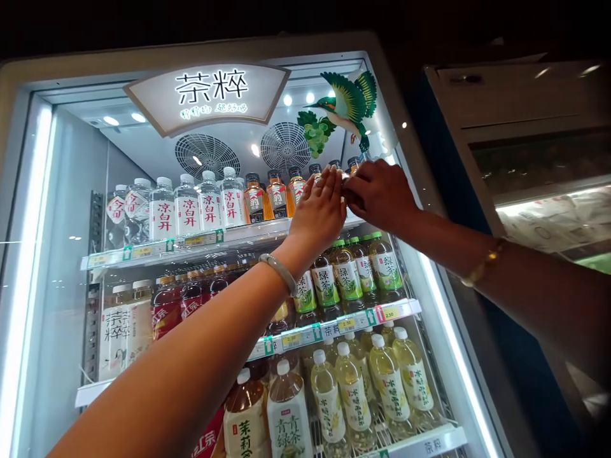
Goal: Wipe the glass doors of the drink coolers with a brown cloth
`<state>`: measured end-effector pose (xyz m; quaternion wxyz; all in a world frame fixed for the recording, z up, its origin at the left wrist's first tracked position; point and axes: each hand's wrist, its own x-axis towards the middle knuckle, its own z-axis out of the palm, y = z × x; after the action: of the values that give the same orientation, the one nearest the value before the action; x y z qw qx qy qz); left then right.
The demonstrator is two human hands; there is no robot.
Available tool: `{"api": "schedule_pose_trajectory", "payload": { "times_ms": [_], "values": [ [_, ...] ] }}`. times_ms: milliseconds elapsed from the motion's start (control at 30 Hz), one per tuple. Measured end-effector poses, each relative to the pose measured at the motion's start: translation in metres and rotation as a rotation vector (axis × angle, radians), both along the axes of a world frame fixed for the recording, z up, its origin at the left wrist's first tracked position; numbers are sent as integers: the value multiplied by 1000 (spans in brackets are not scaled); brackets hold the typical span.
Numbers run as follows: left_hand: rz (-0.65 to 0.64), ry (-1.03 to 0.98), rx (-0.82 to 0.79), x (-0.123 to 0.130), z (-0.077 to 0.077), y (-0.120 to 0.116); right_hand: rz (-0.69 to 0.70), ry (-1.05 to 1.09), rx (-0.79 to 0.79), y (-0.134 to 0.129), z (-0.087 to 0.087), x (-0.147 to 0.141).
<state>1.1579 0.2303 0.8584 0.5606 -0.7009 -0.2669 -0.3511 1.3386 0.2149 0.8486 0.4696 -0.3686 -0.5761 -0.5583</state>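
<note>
My left hand (321, 207), with a pale bangle (278, 272) at the wrist, reaches up in front of the top shelf. Its back faces me and its fingers lie straight, close together; I cannot tell whether it touches glass. Right beside its fingertips is my right hand (379, 196), its fingers bent inward as in a pinch. What they hold, if anything, is hidden. A gold-coloured bracelet (483, 264) circles the right forearm. Behind both hands stand dark-capped bottles of orange drink (277, 194), partly covered. Green tea bottles (347, 273) stand on the shelf below.
A lit drinks cooler (71, 210) fills most of the view. Clear water bottles (186, 207) line its top shelf at left; pale yellow drink bottles (353, 397) stand low down. A lit sign (210, 95) and bird picture (351, 105) are above. Another cooler (539, 127) stands right.
</note>
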Motion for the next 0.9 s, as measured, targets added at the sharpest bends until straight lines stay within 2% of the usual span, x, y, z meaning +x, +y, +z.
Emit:
{"api": "schedule_pose_trajectory", "payload": {
  "times_ms": [67, 133, 200, 267, 333, 400, 467, 567, 633, 733, 833, 900],
  "values": [
    [-6, 0, -14, 0, 0, -1, 30, -66, 13, 4, 13, 11],
    [-25, -1, -37, 0, 0, -1, 69, 27, 55, 8, 15, 29],
    [-58, -12, -59, 0, -2, -1, 75, 192, 95, 11, 0, 40],
    [-88, -32, -73, 1, -3, 0, 55, 286, 104, 11, -26, 37],
    [-95, -51, -79, 2, -4, 0, 48, 250, 80, 7, -50, 22],
    [-83, -53, -83, 3, -5, -1, 53, 107, 34, 0, -61, 7],
    [-72, -44, -83, 2, -5, -2, 59, -83, -36, -4, -56, 2],
    [-73, -54, -85, 1, -11, -4, 79, -211, -95, -4, -39, 25],
    [-79, -75, -93, 1, -21, -4, 90, -60, -34, 0, -41, 47],
    [-102, -98, -99, 2, -48, -5, 73, 219, 82, 5, -71, 61],
    [-112, -83, -92, 3, -74, -7, 59, 201, 82, 2, -105, 41],
    [-97, -81, -87, 4, -84, -9, 81, 79, 53, -2, -111, 23]
  ]
}}
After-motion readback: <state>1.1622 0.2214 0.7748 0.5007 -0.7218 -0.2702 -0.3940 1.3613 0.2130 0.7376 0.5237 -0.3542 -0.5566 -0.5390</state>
